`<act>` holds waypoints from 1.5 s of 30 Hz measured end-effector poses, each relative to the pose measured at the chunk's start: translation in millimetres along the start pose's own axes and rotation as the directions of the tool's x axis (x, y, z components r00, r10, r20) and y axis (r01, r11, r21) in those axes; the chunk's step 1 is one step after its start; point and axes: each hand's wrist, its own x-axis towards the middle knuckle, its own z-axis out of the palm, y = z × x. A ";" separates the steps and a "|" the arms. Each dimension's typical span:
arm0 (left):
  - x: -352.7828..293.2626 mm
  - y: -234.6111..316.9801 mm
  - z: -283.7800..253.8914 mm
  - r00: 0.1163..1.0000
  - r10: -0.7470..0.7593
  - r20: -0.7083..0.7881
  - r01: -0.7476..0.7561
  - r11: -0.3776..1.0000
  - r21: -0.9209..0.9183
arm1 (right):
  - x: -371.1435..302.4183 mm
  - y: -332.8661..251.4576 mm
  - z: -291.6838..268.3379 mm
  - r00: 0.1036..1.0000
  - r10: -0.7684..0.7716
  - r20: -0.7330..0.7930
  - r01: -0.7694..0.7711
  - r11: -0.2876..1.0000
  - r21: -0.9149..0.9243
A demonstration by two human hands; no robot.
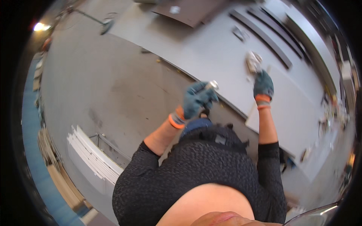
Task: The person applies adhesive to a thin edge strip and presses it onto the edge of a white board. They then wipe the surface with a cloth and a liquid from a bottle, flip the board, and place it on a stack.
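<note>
Nearest, below the gloved hands, is the person's dark patterned top (200, 162). The left hand (198, 98), in a grey-green glove with an orange cuff, is raised just by the near edge of the worktable (222, 67), its fingers curled around a small, pale, shiny-ended object (212, 85) that projects toward the tabletop; what kind of object it is cannot be told. The right hand (263, 86), gloved alike, reaches farther over the table, fingers drawn together at the near end of a bunched whitish cloth (253, 61); blur hides whether they grip it or merely touch it. Beside that hand a light flat panel (290, 113) already lies on the tabletop, one corner near the table's edge. The cloth is bunched, not spread out, and the shiny-ended object is in the hand, not yet set down. Beyond the cloth lie a small greyish item (240, 33), too blurred to name, and several long dark strips (264, 35), loose and untouched by either hand. At the far side a brown panel (184, 11) rests, also untouched. Whether any surface has been worked over, or how much remains, cannot be judged from this blurred view.
</note>
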 end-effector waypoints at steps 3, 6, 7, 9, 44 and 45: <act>-5.5 2.0 8.3 0.988 0.153 0.025 -0.153 0.988 0.025 | -21.5 -40.3 -37.1 0.994 -0.028 -0.109 0.047 0.984 0.171; -8.9 10.5 27.3 0.970 0.238 0.041 -0.239 0.971 0.026 | -46.0 -74.0 -77.3 0.984 0.132 0.120 -0.175 0.840 0.513; -10.7 14.0 30.5 0.969 0.239 0.066 -0.239 0.971 -0.011 | -51.6 -92.7 -96.3 0.956 0.167 0.240 -0.287 0.694 0.661; -15.3 19.4 33.6 0.965 0.242 0.100 -0.235 0.969 -0.074 | -57.1 -131.1 -125.4 0.963 0.083 0.256 -0.240 0.696 0.677; -21.3 36.7 28.4 0.871 0.423 0.251 -0.477 0.849 0.227 | -40.6 -179.3 -171.2 0.935 -0.295 0.197 0.191 0.886 0.423; -21.9 37.2 28.6 0.868 0.426 0.256 -0.485 0.837 0.252 | -40.7 -179.7 -171.3 0.936 -0.294 0.195 0.191 0.886 0.423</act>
